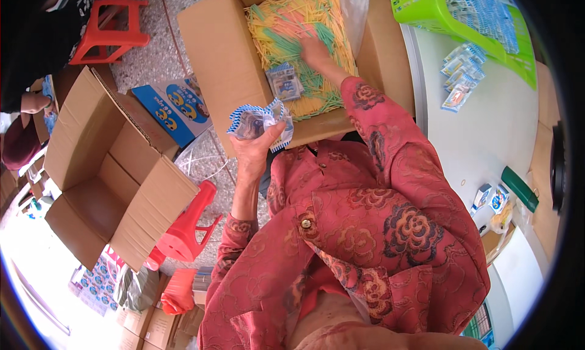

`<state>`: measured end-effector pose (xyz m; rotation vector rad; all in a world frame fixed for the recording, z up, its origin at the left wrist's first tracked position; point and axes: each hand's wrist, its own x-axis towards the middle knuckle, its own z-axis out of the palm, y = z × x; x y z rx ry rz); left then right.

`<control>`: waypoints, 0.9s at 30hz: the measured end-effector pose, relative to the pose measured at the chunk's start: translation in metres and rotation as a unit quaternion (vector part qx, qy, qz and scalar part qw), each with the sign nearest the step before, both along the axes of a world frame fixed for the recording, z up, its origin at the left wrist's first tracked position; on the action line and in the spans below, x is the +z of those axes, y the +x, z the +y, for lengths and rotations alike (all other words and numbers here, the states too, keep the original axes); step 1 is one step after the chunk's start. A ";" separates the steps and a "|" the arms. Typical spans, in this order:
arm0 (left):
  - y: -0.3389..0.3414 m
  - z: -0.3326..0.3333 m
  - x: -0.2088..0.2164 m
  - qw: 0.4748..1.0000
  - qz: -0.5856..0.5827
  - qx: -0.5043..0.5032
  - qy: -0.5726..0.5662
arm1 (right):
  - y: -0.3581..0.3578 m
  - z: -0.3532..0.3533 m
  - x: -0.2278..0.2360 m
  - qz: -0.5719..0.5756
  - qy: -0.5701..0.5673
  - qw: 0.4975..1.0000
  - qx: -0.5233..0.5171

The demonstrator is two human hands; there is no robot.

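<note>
My left hand [255,148] is closed round small clear packets [248,123] with blue-and-white striped edges, held over the near left edge of an open cardboard box [210,48]. Thin paper-like sticks [283,30] in yellow, green and pink fill that box. Reaching into it, my right hand [315,54] has its fingers drawn together on the sticks, the tips partly buried among them. Another striped clear packet [284,83] lies on the sticks, between my two hands.
An empty cardboard box [116,173] stands open at left, near red stools [189,225] and a blue printed carton [173,109]. At right, a white table [481,124] bears striped packets [463,76] and a green basket [420,9]. Another person's hand [36,102] shows at far left.
</note>
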<state>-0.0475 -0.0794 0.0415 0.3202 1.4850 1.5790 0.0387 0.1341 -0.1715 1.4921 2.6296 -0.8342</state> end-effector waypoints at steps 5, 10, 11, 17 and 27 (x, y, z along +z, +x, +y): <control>-0.001 -0.002 0.001 1.000 0.004 -0.003 -0.005 | 0.015 0.012 -0.013 0.081 0.005 0.997 0.009; 0.002 -0.001 0.002 1.000 -0.001 -0.021 0.003 | 0.038 0.030 -0.023 0.109 -0.130 0.985 0.010; 0.002 -0.001 0.003 1.000 0.000 -0.016 0.006 | 0.037 0.029 -0.019 0.110 -0.132 0.985 0.013; 0.005 -0.003 0.003 1.000 -0.001 -0.013 0.009 | 0.036 0.026 0.001 0.164 -0.235 0.957 -0.043; 0.004 -0.003 0.006 0.999 0.028 -0.030 0.004 | 0.041 0.008 0.045 0.094 -0.426 0.891 0.122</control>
